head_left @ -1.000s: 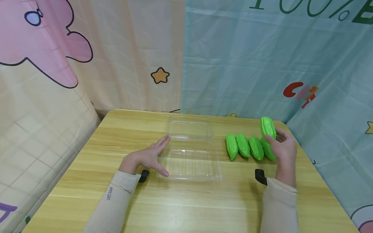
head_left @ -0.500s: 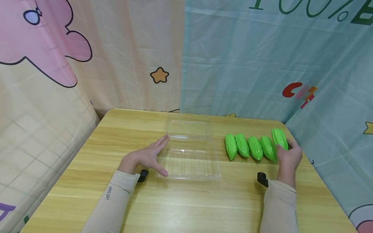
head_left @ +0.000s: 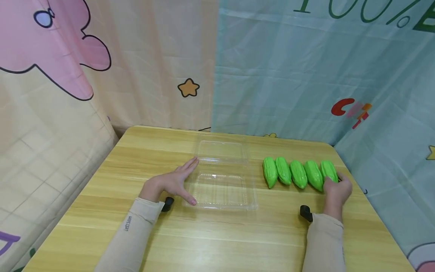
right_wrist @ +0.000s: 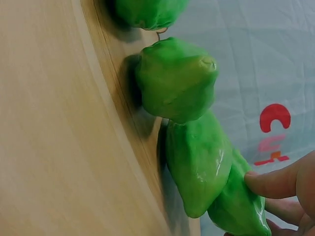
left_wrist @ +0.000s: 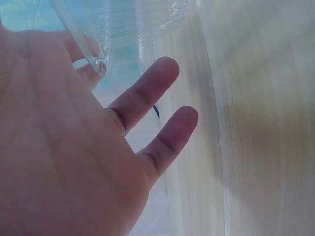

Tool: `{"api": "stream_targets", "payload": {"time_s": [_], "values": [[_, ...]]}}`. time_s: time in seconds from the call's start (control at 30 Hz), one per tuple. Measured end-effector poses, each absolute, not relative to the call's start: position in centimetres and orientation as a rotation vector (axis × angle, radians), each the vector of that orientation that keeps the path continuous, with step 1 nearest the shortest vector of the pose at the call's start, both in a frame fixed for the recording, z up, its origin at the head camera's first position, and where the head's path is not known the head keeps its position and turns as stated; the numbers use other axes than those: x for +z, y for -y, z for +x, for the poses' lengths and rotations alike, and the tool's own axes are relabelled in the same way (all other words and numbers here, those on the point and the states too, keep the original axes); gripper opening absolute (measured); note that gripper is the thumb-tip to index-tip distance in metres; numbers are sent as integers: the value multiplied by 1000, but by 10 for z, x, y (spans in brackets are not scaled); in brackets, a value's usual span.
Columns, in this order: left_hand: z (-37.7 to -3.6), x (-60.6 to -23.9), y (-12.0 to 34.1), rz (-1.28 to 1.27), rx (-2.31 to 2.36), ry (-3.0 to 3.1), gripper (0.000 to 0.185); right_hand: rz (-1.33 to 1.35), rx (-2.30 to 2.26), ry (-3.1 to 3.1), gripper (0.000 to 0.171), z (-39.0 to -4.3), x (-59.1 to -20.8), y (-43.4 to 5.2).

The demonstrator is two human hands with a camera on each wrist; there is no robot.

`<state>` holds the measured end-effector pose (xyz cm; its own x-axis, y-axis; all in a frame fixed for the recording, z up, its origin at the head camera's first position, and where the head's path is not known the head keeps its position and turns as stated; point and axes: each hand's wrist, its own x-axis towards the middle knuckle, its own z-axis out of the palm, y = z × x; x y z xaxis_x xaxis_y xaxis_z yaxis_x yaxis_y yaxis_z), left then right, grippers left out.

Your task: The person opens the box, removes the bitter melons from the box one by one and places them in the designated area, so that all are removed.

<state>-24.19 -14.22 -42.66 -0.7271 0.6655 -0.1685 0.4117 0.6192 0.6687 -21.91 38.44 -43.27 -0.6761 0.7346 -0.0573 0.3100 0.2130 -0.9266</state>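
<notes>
Five green toy gourds lie side by side in a row point(head_left: 298, 173) on the right of the wooden table point(head_left: 210, 238). My right hand point(head_left: 334, 189) grips the near end of the rightmost gourd point(head_left: 328, 169), which rests on the table. In the right wrist view a fingertip point(right_wrist: 268, 179) presses on that gourd point(right_wrist: 238, 209), which lies beside its neighbour point(right_wrist: 199, 162). My left hand point(head_left: 176, 182) lies flat with straight fingers against the left edge of an open clear plastic clamshell box point(head_left: 222, 190). The box rim point(left_wrist: 98, 46) sits over the fingers point(left_wrist: 147, 88) in the left wrist view.
The box's lid point(head_left: 222, 151) lies flat toward the back of the table. Patterned curtains point(head_left: 289, 83) hang close behind the table and to its right. The table's right edge point(head_left: 367, 211) runs just past the gourds. Bare wood fills the front of the table.
My right hand has brought the fifth gourd down from above the row and laid it at the row's right end. The left hand has not moved.
</notes>
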Motion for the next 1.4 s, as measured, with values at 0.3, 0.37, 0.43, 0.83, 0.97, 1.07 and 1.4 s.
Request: {"api": "stream_targets", "payload": {"time_s": [0.3, 0.37, 0.43, 0.83, 0.97, 1.07, 1.4], "values": [[-242, -426, 141, 870, 848, -2446, 142, -976, 1479, 2103, 63, -220, -444, -390], [-243, -426, 141, 873, 846, -2450, 143, -974, 1498, 2115, 65, -221, -446, -391], [-243, -426, 141, 873, 841, -2455, 143, -970, 1512, 2128, 67, -223, -447, -392], [-243, -425, 142, 857, 830, -2463, 144, -1015, 1522, 2141, 69, -225, -442, -390], [-242, -425, 142, 844, 844, -2456, 145, -1037, 1520, 2136, 68, -225, -441, -389], [-241, -426, 143, 828, 854, -2450, 145, -1035, 1507, 2134, 67, -224, -441, -388], [-241, -427, 143, 844, 875, -2436, 145, -1014, 1501, 1941, 62, -223, -431, -382]]}}
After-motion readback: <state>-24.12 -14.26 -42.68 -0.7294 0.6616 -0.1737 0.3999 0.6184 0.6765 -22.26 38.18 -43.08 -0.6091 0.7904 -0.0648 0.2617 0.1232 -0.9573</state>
